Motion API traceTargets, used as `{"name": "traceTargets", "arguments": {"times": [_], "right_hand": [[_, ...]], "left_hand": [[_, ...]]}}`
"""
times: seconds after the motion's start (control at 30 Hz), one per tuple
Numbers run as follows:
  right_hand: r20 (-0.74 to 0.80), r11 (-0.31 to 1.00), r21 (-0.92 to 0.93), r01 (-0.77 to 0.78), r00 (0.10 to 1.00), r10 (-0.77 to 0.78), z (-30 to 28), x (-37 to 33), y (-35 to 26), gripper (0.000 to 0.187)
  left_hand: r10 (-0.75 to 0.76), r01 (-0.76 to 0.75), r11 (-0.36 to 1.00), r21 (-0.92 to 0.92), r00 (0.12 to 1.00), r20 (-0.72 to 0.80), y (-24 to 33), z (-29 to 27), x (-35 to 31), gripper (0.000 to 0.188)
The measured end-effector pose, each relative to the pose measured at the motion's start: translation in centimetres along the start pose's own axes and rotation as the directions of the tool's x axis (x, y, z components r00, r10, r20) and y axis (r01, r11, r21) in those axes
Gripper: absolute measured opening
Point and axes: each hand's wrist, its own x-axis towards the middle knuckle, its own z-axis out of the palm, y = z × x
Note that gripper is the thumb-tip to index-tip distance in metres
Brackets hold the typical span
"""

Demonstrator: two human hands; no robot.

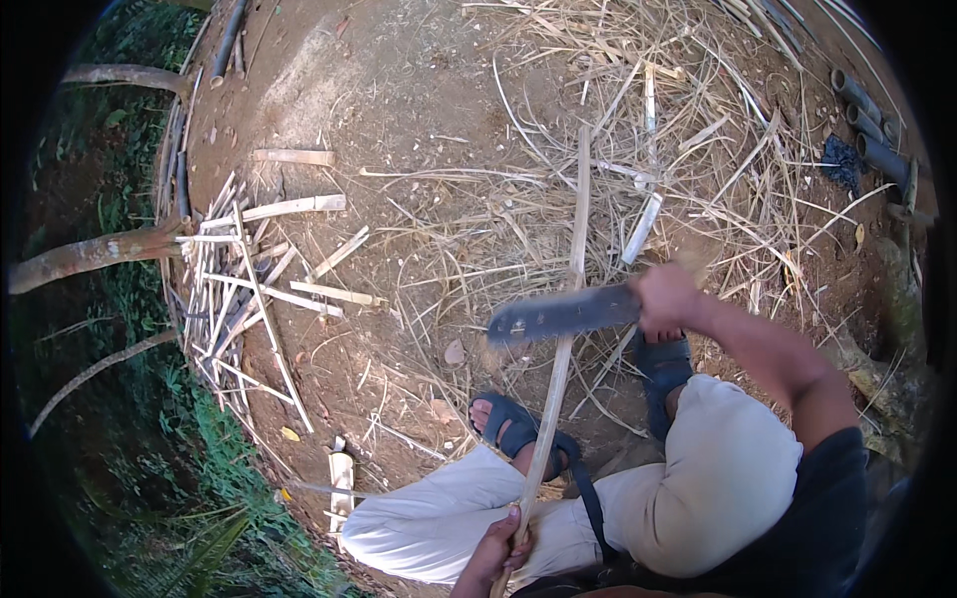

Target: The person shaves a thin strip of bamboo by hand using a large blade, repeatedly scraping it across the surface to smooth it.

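The person sits low over the brown dirt ground (399, 90), knees bent in off-white cloth trousers (733, 478), feet in dark strapped sandals (663, 374). You can see the left hand (498, 546) down by the lap, fingers curled round the lower end of a long, narrow, pale split-bamboo strip (556, 399). That strip slants up past one sandal, its far end over the loose straw-coloured shavings (623, 45). The right hand (666, 299) is closed in a fist at the butt of a broad, dark grey metal blade (563, 315), its handle mostly hidden by the fingers. The blade lies across the strip, tip pointing left; whether the two touch, I can't tell. Over to the left there's a jumbled heap of short, pale bamboo pieces (231, 289), beside green undergrowth (199, 419)
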Motion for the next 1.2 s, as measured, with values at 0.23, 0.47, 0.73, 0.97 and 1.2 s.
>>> {"name": "traceTargets", "arguments": {"times": [0.23, 0.47, 0.73, 0.97, 1.2], "right_hand": [[-0.007, 0.976, 0.016, -0.219, 0.976, 0.220, -3.1, 3.3, 2.7, 0.032], [-0.233, 0.920, 0.035, -0.390, 0.892, 0.387, -6.3, 8.6, 11.2, 0.031], [-0.128, 0.786, 0.404, -0.468, 0.822, 0.555, -7.9, 11.2, 9.7, 0.033], [-0.218, 0.874, 0.445, -0.194, 0.923, 0.316, -3.9, 4.3, 0.6, 0.030], [-0.084, 0.982, 0.057, 0.179, 0.981, -0.174, -0.7, -4.1, -5.7, 0.023]], "left_hand": [[0.028, 0.015, 0.983, -0.181, 0.972, 0.234, -0.2, -1.2, 0.7, 0.058], [0.245, -0.063, 0.902, 0.428, 0.889, -0.386, -1.7, 1.9, 0.7, 0.065], [0.068, -0.052, 0.987, 0.155, 0.993, -0.096, -2.2, 1.0, 0.0, 0.058], [-0.109, 0.168, 0.981, -0.099, 0.893, 0.436, 2.2, 1.9, 1.3, 0.060], [-0.008, -0.021, 0.980, 0.200, 0.989, 0.146, 6.0, 4.9, 5.4, 0.058]]}}
